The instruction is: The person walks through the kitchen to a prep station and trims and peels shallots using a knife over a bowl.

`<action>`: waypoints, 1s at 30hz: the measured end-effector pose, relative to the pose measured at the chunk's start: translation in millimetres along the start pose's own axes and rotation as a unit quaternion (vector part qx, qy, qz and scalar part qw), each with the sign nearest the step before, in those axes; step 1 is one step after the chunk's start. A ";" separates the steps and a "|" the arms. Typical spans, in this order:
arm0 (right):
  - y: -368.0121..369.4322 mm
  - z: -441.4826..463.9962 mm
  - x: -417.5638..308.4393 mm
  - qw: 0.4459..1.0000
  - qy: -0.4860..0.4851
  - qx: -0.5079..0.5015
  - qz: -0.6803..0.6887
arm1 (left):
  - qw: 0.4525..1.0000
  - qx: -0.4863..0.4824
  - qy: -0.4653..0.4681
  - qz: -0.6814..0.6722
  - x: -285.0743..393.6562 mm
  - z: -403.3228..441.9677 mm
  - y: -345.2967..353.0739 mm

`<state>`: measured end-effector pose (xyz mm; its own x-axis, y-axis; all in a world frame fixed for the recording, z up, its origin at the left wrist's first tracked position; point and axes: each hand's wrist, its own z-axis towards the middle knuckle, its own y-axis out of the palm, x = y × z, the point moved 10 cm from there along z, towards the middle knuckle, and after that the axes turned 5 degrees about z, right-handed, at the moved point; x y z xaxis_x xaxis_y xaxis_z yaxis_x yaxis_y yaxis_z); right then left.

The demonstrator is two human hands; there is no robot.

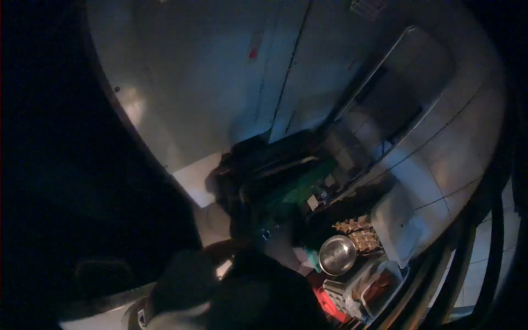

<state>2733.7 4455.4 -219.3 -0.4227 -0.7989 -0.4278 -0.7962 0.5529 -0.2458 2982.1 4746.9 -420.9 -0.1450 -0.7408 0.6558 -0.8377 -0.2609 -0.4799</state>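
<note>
Neither of my hands can be made out in this dark view. A large dark shape (258,291), perhaps clothing, fills the lower middle. Just above its left part runs a dim brownish strip (220,250); I cannot tell whether it is an arm. To the right of the dark shape sits a shiny round metal bowl (337,255). Behind the bowl are stacked cardboard egg trays (363,236). Nearer the front lies a clear plastic bag (379,286) with reddish-brown contents, beside a bright red object (331,305).
Large pale panels (192,82), like cabinet doors, rise at the back. A white container or bag (399,225) stands by the tiled wall (440,159). A metal-framed rack or trolley (385,104) leans toward the upper right. Dark slats (456,269) cross the lower right.
</note>
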 end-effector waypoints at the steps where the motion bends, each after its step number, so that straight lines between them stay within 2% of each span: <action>1: 4.1 -7.0 15.6 0.999 0.007 0.025 0.024 | 1.000 -0.006 0.009 0.008 15.2 1.5 7.4; 5: 34.0 -23.6 77.3 0.978 0.011 0.158 0.132 | 0.996 -0.042 0.050 0.055 65.2 9.9 51.5; 8: 74.4 -31.8 110.6 0.937 0.018 0.261 0.231 | 0.987 -0.091 0.081 0.110 93.6 20.1 76.4; 11: 118.9 -45.1 152.1 0.875 0.044 0.340 0.341 | 0.977 -0.124 0.090 0.149 119.1 31.6 93.4; 13: 152.0 -51.6 187.0 0.801 0.053 0.374 0.465 | 0.971 -0.147 0.086 0.167 133.1 33.2 105.4; 14: 160.5 -59.1 199.5 0.782 0.053 0.398 0.476 | 0.968 -0.157 0.084 0.176 139.7 34.8 108.9; 15: 154.3 -94.0 184.5 0.841 0.118 0.434 0.301 | 0.964 -0.167 0.084 0.187 147.5 35.3 113.1; 17: 183.3 -77.6 213.9 0.841 0.031 0.512 0.172 | 0.955 -0.189 0.085 0.214 157.4 37.4 111.6; 18: 181.8 -130.3 199.5 0.812 0.137 0.468 0.321 | 0.948 -0.201 0.088 0.229 160.2 41.5 113.4; 23: 237.6 -134.0 221.9 0.752 0.203 0.501 0.378 | 0.895 -0.279 0.134 0.320 208.6 79.8 132.0; 25: 271.7 -132.5 222.7 0.661 0.236 0.493 0.514 | 0.873 -0.303 0.148 0.353 232.5 88.3 140.8; 28: 319.2 -118.7 223.7 0.603 0.284 0.526 0.528 | 0.849 -0.331 0.161 0.379 271.7 88.6 163.5; 30: 356.7 -98.2 205.8 0.491 0.238 0.523 0.655 | 0.838 -0.348 0.173 0.382 298.2 96.8 182.6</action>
<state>2320.2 4464.9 -309.6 -0.5270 0.5768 -0.6242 0.8460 0.2860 -0.4500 2836.8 4418.4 -369.4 -0.8226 -0.2713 0.4997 -0.5173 0.7217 -0.4599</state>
